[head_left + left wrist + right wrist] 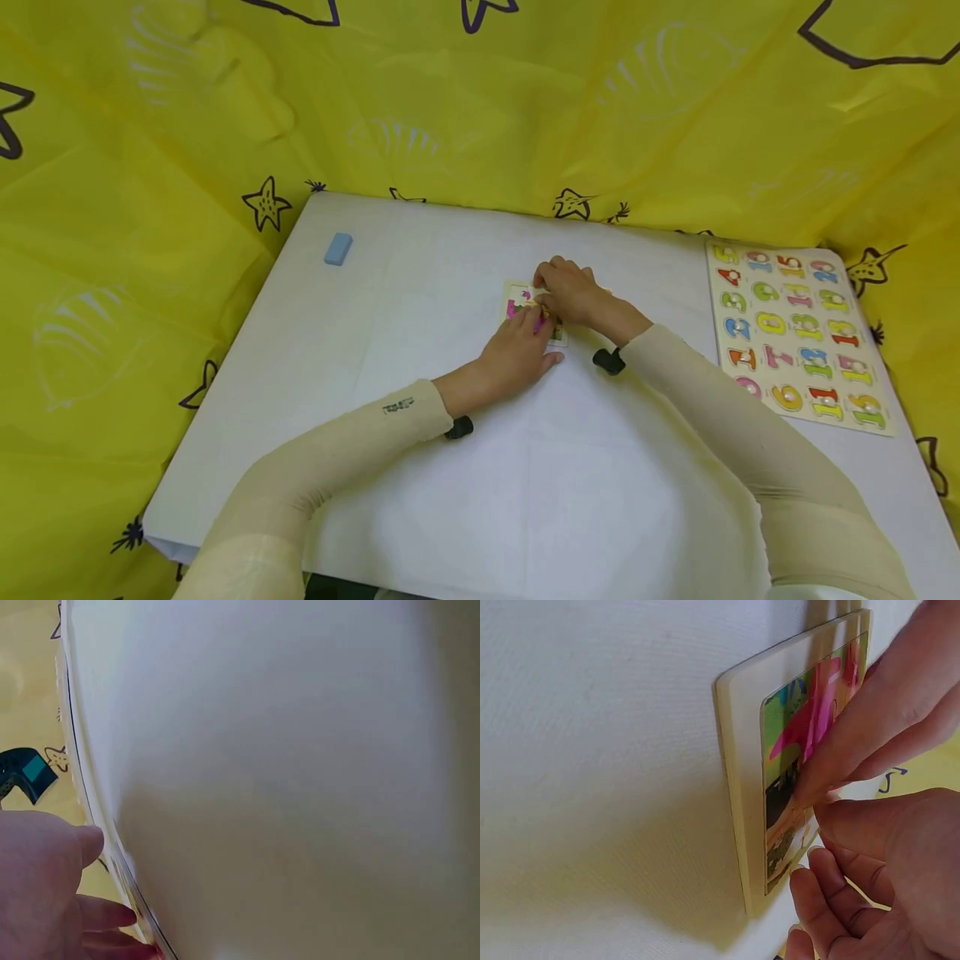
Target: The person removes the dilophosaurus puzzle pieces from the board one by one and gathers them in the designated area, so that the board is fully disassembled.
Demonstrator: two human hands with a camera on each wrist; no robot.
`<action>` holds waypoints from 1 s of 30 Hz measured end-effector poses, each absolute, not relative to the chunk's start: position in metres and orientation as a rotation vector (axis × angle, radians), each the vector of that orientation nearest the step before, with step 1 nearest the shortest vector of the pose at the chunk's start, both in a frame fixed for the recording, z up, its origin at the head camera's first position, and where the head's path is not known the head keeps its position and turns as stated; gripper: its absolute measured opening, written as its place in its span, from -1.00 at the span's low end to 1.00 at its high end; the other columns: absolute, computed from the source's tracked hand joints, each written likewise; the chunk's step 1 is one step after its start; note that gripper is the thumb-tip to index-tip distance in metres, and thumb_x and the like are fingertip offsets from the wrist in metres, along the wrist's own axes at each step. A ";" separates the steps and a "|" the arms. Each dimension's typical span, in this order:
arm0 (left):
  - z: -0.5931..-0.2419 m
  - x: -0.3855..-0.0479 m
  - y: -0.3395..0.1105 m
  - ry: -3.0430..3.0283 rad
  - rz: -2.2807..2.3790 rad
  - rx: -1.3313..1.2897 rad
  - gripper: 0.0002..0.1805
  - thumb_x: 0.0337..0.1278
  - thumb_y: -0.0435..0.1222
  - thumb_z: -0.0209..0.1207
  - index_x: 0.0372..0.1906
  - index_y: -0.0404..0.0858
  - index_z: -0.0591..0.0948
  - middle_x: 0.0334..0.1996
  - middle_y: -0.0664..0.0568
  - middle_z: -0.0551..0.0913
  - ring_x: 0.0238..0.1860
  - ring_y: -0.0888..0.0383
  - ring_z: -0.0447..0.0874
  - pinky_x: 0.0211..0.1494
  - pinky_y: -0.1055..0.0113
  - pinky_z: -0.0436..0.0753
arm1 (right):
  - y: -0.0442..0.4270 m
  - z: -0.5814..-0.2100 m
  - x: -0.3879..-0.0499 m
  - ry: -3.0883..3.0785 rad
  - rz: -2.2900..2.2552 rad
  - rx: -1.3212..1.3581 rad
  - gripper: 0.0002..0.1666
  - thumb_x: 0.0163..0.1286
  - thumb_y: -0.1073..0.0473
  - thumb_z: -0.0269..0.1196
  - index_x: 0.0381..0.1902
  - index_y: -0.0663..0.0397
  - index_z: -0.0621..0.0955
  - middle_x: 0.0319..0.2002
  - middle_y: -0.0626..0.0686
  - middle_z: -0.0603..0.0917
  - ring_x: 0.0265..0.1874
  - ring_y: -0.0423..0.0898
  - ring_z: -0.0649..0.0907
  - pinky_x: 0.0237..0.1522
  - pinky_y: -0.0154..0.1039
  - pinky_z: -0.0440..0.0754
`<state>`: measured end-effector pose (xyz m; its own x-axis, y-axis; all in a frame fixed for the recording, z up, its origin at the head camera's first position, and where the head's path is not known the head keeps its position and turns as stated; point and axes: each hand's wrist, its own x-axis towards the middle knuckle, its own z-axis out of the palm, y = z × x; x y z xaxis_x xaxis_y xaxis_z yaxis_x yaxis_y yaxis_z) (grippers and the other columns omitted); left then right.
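Cream sleeves point(337, 450) stretch before me. With extended fingers, my left hand point(513, 358) presses the jigsaw puzzle point(801, 739) on the white table point(420, 308); my right hand point(576, 295) bends over it, whether pinching anything I cannot tell.

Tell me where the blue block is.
In the head view, the blue block lies on the white table near its far left corner, left of the puzzle board.
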<state>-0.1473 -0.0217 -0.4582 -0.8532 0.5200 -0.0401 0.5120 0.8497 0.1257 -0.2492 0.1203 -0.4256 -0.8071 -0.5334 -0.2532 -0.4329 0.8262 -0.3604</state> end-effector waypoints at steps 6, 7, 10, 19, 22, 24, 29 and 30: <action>-0.458 -0.144 -0.017 2.980 0.175 0.714 -0.28 0.60 0.19 -0.03 0.50 -0.26 0.44 0.45 -0.21 0.37 0.47 -0.10 0.36 0.48 0.09 0.49 | 0.117 -0.422 -0.251 2.648 -0.383 -0.726 -0.67 0.62 0.12 0.21 0.18 0.21 0.55 0.17 0.24 0.52 0.21 0.23 0.49 0.20 0.24 0.38; -0.458 -0.144 -0.016 2.986 0.174 0.709 -0.29 0.61 0.19 -0.03 0.49 -0.26 0.45 0.43 -0.20 0.38 0.44 -0.09 0.38 0.45 0.10 0.52 | 0.117 -0.422 -0.252 2.645 -0.379 -0.725 -0.67 0.62 0.12 0.21 0.18 0.21 0.55 0.18 0.24 0.52 0.21 0.23 0.49 0.21 0.25 0.37; -0.457 -0.146 -0.014 3.034 0.114 0.715 -0.35 0.62 0.17 -0.04 0.44 -0.22 0.51 0.33 -0.14 0.48 0.29 -0.02 0.50 0.27 0.18 0.64 | 0.117 -0.421 -0.253 2.638 -0.376 -0.721 -0.68 0.62 0.13 0.21 0.17 0.21 0.55 0.18 0.25 0.52 0.22 0.24 0.48 0.21 0.26 0.36; -0.458 -0.157 -0.011 3.131 0.096 0.687 -0.54 0.48 0.11 0.16 0.23 -0.05 0.67 0.20 0.00 0.58 -0.04 0.03 0.66 -0.34 0.23 0.78 | 0.116 -0.419 -0.254 2.622 -0.384 -0.719 -0.71 0.59 0.18 0.22 0.14 0.24 0.55 0.15 0.26 0.52 0.18 0.24 0.49 0.15 0.24 0.36; -0.458 -0.157 -0.013 3.122 0.116 0.688 -0.54 0.47 0.11 0.16 0.24 -0.05 0.68 0.19 0.00 0.58 -0.02 0.03 0.67 -0.34 0.22 0.78 | 0.115 -0.418 -0.255 2.614 -0.375 -0.725 -0.70 0.59 0.19 0.21 0.14 0.25 0.54 0.16 0.28 0.51 0.18 0.26 0.48 0.16 0.25 0.36; -0.458 -0.156 -0.013 3.124 0.125 0.695 -0.54 0.47 0.10 0.17 0.24 -0.06 0.68 0.19 -0.01 0.57 -0.02 0.03 0.66 -0.34 0.23 0.78 | 0.115 -0.417 -0.255 2.609 -0.368 -0.727 -0.70 0.59 0.20 0.20 0.14 0.26 0.53 0.17 0.29 0.51 0.17 0.26 0.48 0.15 0.25 0.35; -0.456 -0.155 -0.014 3.108 0.162 0.725 -0.58 0.50 0.03 0.19 0.23 -0.12 0.69 0.16 -0.03 0.58 -0.02 0.03 0.65 -0.26 0.24 0.80 | 0.113 -0.415 -0.256 2.604 -0.358 -0.715 -0.71 0.58 0.20 0.22 0.13 0.26 0.51 0.14 0.28 0.52 0.13 0.24 0.49 0.14 0.24 0.32; -0.455 -0.155 -0.014 3.102 0.168 0.726 -0.58 0.50 0.01 0.19 0.23 -0.13 0.69 0.16 -0.03 0.58 -0.01 0.03 0.65 -0.24 0.24 0.80 | 0.113 -0.415 -0.256 2.603 -0.358 -0.712 -0.71 0.58 0.20 0.22 0.13 0.25 0.51 0.13 0.27 0.52 0.12 0.23 0.49 0.14 0.24 0.31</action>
